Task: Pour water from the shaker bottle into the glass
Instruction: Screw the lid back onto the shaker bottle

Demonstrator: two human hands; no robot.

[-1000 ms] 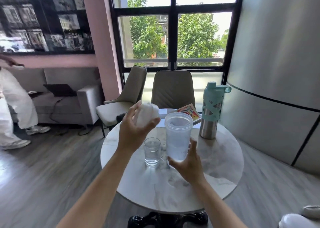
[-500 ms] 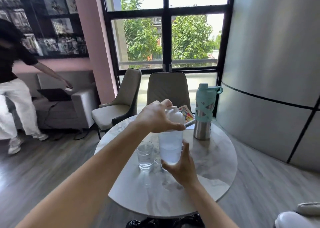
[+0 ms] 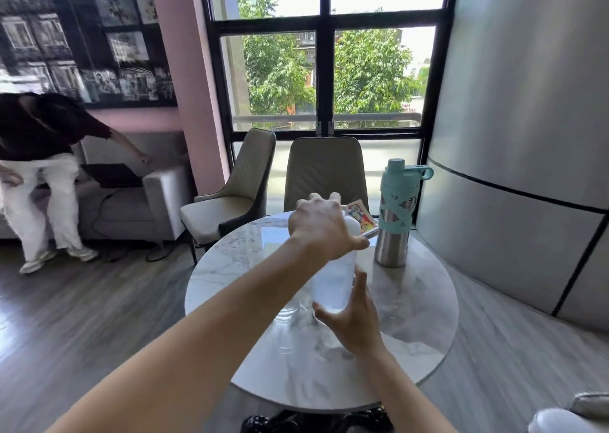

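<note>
Gripping the bottle [image 3: 333, 284] low with our right hand [image 3: 354, 317]; left hand [image 3: 321, 228] clamps its lid. Bottle stands upright on the table [image 3: 412, 317]; glass [image 3: 290, 314] sits just left, mostly hidden behind our forearm.

Both bare forearms are reaching forward from the bottom of the view, the left one crossing up from the lower left and the right one coming in from the lower right. The left hand [image 3: 324, 226] is sitting higher and farther out, palm down, knuckles toward us, its fingers [image 3: 357, 243] curling downward as if clamped over something beneath the palm. The right hand [image 3: 354, 317] is lying lower and nearer, wrist bent back, thumb pointing up and the other fingers spreading to the left in a half-open cup. The two hands are staying apart, one above the other.
</note>
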